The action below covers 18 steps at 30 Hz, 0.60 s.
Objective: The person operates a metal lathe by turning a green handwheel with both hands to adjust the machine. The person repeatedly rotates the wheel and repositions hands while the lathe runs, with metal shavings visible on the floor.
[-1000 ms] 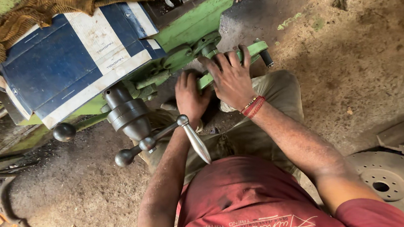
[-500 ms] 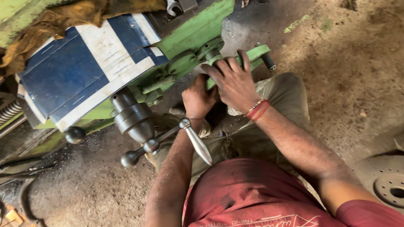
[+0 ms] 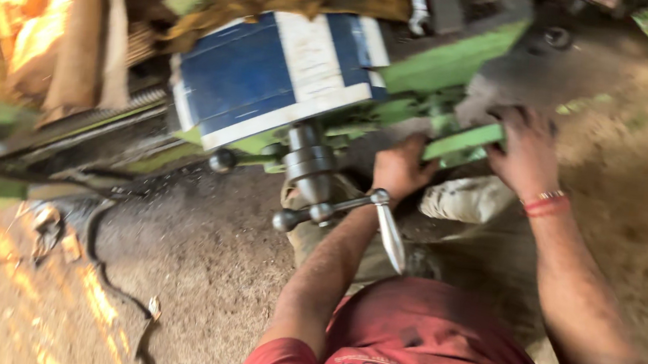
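1. Shifting right since the earlier frame: the blue and white panel [image 3: 271, 76] and the machine are now sitting nearer the picture's middle, and the view is blurring.
2. Left hand [image 3: 400, 168] is curling against the green bracket [image 3: 463, 143], seemingly gripping it; blur is making that unsure.
3. Right hand [image 3: 526, 151] is pressing with fingers spread over the bracket's far end.
4. Metal crank handle [image 3: 337, 207] is hanging just beside the left forearm, below the panel.
5. Person is kneeling on the dirt floor [image 3: 194, 273].

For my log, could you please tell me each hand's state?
Left hand: closed around a part under the green machine.
Right hand: fingers spread on the green bar.
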Each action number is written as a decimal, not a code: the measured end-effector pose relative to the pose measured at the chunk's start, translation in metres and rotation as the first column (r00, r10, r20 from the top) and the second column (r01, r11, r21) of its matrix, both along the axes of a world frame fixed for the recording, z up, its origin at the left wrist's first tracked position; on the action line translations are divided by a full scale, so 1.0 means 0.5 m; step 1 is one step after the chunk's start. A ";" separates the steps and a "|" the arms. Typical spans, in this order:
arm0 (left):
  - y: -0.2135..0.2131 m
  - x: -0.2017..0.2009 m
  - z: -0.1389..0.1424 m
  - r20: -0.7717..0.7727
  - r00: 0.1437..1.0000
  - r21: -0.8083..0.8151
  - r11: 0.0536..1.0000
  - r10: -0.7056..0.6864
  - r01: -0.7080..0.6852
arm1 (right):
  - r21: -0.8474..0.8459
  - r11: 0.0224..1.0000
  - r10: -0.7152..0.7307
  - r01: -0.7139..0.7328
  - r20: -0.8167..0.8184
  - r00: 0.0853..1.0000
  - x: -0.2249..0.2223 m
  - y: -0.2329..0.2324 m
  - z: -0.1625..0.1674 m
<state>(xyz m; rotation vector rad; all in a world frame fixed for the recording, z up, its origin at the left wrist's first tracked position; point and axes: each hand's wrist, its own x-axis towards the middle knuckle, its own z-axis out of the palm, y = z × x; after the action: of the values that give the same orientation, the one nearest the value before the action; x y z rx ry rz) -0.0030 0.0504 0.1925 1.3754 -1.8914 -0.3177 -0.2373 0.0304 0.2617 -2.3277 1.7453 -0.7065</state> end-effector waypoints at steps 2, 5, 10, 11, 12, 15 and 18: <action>0.018 0.064 0.018 0.027 1.000 0.038 0.999 0.009 -0.010 | -0.036 0.997 -0.065 0.064 -0.023 0.998 0.073 0.019 -0.012; 0.044 0.132 0.046 0.041 0.999 0.133 0.991 0.014 -0.020 | -0.116 0.989 -0.084 0.088 0.036 0.996 0.150 0.048 -0.008; 0.065 0.160 0.075 0.000 0.999 0.061 0.998 0.033 -0.033 | -0.139 0.985 -0.093 0.100 0.058 0.994 0.190 0.066 0.020; 0.066 0.156 0.075 -0.013 1.000 0.035 0.999 0.028 -0.028 | -0.137 0.985 -0.095 0.102 0.053 0.994 0.186 0.067 0.023; 0.063 0.153 0.070 -0.004 1.000 0.053 0.998 0.030 -0.030 | -0.141 0.985 -0.092 0.100 0.059 0.994 0.184 0.065 0.022; 0.046 0.131 0.041 0.012 1.000 0.092 0.996 0.022 -0.023 | -0.143 0.984 -0.096 0.104 0.060 0.994 0.162 0.051 0.003; 0.013 0.100 -0.008 0.017 1.000 0.068 0.998 0.016 -0.017 | -0.132 0.986 -0.097 0.103 0.052 0.994 0.132 0.019 -0.030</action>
<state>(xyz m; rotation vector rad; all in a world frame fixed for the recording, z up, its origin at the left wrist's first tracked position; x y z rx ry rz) 0.0471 0.0569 0.1887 1.4417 -1.8968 -0.3668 -0.1714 0.0401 0.2467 -2.3006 1.8601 -0.9139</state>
